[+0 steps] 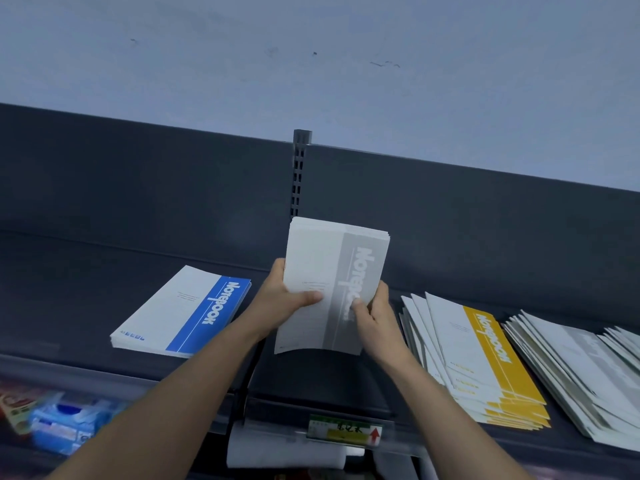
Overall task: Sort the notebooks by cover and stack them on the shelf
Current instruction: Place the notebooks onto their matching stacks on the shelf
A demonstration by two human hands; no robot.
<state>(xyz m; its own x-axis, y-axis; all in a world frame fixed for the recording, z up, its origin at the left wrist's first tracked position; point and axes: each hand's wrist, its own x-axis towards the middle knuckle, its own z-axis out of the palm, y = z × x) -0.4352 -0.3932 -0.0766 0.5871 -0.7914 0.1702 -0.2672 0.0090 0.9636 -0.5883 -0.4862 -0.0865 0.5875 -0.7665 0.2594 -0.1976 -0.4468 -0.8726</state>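
Both hands hold up a stack of grey-banded notebooks (332, 271) above the dark shelf (104, 271), near its middle. My left hand (289, 299) grips the stack's left edge, thumb across the cover. My right hand (375, 313) grips the right edge, thumb on the grey band. A neat stack of blue-banded notebooks (183, 313) lies flat on the shelf to the left. To the right lies a fanned pile of yellow-banded notebooks (485, 362). Further right, more grey-banded notebooks (581, 372) are spread loosely.
A slotted upright post (299, 168) rises behind the held stack against the shelf's back panel. A price label holder (346, 433) sits on the front rail. Packaged goods (62, 424) fill the lower shelf at the bottom left.
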